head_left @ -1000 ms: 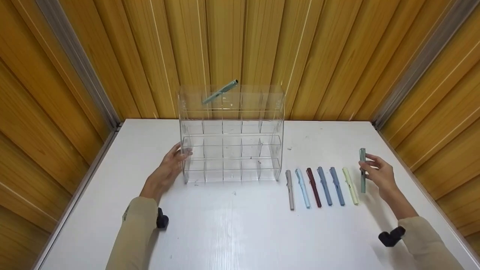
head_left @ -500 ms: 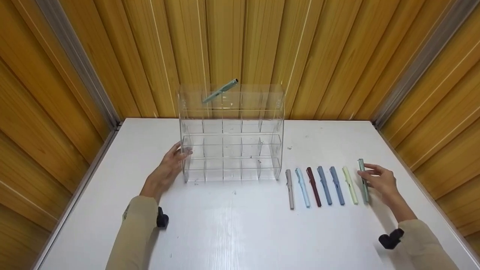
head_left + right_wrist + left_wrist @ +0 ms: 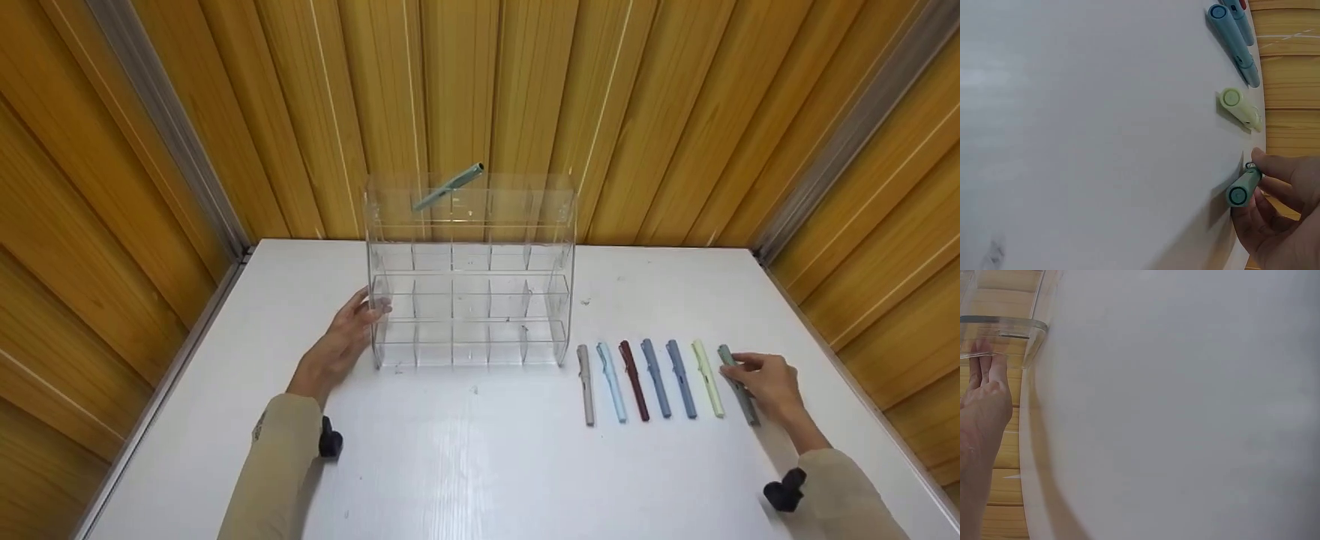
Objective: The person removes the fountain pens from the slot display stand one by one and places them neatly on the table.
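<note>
In the head view my right hand (image 3: 769,382) pinches a green clip pen (image 3: 726,356) at its upper end. The pen slants at the right end of a row, on or very near the tabletop; which one I cannot tell. The right wrist view shows its round end (image 3: 1238,196), with thumb and fingers around the barrel. My left hand (image 3: 341,337) holds the left side of a clear acrylic display rack (image 3: 471,306), thumb on the front side; its fingertips show through the plastic in the left wrist view. Another green pen (image 3: 450,186) rests slanted at the rack's top.
Left of the held pen lie a pale yellow-green pen (image 3: 707,377), two blue pens (image 3: 656,377), a dark red pen (image 3: 634,380), a light blue pen (image 3: 611,382) and a grey pen (image 3: 586,385). The white table (image 3: 465,457) meets wood-look walls (image 3: 675,127).
My right hand has come down and nearer with the green pen, which went from upright to slanted beside the row. The left hand stays at the rack. The head view has shifted slightly.
</note>
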`<state>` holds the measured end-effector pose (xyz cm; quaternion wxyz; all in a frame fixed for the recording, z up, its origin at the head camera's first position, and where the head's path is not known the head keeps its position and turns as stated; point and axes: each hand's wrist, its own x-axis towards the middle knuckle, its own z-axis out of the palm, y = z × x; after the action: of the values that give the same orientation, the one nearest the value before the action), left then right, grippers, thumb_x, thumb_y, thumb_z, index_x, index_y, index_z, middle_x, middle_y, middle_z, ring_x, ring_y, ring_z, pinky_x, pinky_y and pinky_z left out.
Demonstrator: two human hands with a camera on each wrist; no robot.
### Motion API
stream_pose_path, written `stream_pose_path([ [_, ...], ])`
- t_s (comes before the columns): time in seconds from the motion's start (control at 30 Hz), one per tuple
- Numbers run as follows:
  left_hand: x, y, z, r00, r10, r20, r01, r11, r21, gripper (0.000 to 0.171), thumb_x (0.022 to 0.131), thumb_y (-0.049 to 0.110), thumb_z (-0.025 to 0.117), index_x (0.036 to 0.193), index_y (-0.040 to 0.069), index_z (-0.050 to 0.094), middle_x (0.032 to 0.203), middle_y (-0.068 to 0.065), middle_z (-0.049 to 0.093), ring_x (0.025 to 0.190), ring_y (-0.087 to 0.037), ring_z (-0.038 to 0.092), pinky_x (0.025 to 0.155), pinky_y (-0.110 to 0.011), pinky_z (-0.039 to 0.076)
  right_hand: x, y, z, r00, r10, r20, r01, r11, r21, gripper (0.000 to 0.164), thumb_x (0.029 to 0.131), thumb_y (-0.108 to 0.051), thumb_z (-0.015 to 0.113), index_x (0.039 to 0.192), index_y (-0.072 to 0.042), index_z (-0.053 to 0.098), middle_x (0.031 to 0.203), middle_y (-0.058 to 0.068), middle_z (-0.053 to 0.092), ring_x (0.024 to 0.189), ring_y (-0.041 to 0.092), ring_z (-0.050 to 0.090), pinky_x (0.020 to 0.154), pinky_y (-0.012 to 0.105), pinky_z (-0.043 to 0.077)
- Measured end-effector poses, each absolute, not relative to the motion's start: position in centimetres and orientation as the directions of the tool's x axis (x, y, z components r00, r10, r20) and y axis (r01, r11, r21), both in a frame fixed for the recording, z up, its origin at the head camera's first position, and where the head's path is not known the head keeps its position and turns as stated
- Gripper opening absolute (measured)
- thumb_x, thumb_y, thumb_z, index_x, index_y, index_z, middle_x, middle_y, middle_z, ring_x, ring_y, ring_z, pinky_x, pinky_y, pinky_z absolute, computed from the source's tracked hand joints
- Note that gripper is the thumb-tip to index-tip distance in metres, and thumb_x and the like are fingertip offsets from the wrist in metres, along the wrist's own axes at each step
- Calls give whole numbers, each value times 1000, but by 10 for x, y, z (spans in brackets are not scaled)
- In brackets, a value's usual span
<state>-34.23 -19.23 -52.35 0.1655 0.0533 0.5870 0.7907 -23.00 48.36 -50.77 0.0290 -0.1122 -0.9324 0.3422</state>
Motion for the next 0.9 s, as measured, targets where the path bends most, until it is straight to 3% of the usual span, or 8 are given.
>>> stream_pose_path([
  [0.23, -340, -192, -526, -938, 303, -169, -235, -195, 952, 81, 100, 33, 65, 164, 32, 15, 167, 0, 33, 158, -22, 22, 131, -52, 4, -227, 485, -510, -974, 226, -9, 187, 778, -600, 50, 97, -18, 68, 132, 16, 57, 105, 30, 66, 78, 18, 56, 56, 20, 50],
  [0.47, -341, -193, -525, -943, 295, -156, -229, -230, 946, 84, 98, 32, 69, 164, 31, 17, 165, 0, 36, 157, -22, 25, 131, -51, 5, -232, 484, -509, -975, 223, 24, 165, 788, -593, 49, 97, -17, 67, 131, 16, 58, 102, 29, 66, 77, 20, 55, 55, 21, 46],
  [0.73, -340, -193, -524, -943, 307, -127, -208, -246, 947, 82, 100, 27, 65, 165, 27, 15, 167, -6, 33, 158, -25, 23, 131, -52, 4, -231, 485, -500, -969, 240, -52, 222, 767, -602, 60, 102, -30, 61, 137, 18, 50, 119, 38, 61, 83, 21, 60, 60, 19, 51],
  [0.9, -340, -193, -524, -944, 299, -138, -216, -244, 946, 80, 100, 29, 65, 164, 29, 17, 166, -4, 33, 158, -24, 22, 131, -52, 2, -235, 484, -490, -972, 234, 5, 183, 773, -607, 58, 103, -31, 60, 135, 17, 53, 117, 38, 62, 78, 15, 64, 58, 20, 53],
])
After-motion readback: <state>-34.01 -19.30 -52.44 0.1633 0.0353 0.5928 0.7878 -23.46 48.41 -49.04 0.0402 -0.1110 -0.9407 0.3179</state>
